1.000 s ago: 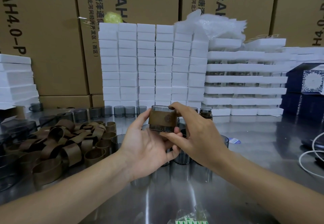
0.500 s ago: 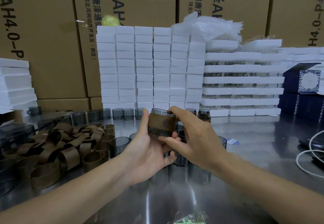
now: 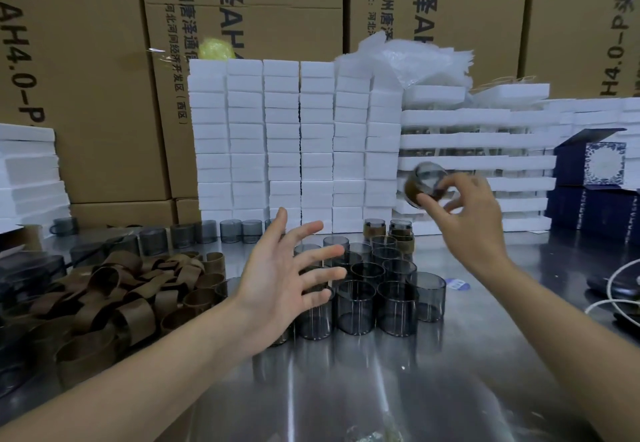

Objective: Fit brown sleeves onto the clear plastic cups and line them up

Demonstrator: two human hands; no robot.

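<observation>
My right hand (image 3: 460, 213) holds a sleeved cup (image 3: 420, 183) in its fingertips, tilted on its side and raised to the right above the table. My left hand (image 3: 287, 275) hovers with fingers spread over a cluster of bare smoky-clear cups (image 3: 374, 289) in the middle of the steel table. A heap of brown sleeves (image 3: 114, 296) lies at the left. Two or three sleeved cups (image 3: 388, 233) stand behind the cluster. A row of bare cups (image 3: 207, 232) runs along the back left.
Stacks of white foam blocks (image 3: 294, 136) and foam trays (image 3: 485, 164) rise behind the cups, with cardboard boxes (image 3: 104, 95) behind them. Blue boxes (image 3: 595, 178) stand at the far right. A white cable (image 3: 620, 289) lies at the right edge. The steel table (image 3: 346, 389) is bare near me.
Both hands held the sleeved cup together at the centre; now my left hand has let go and spread open, and my right hand has carried the cup up and to the right.
</observation>
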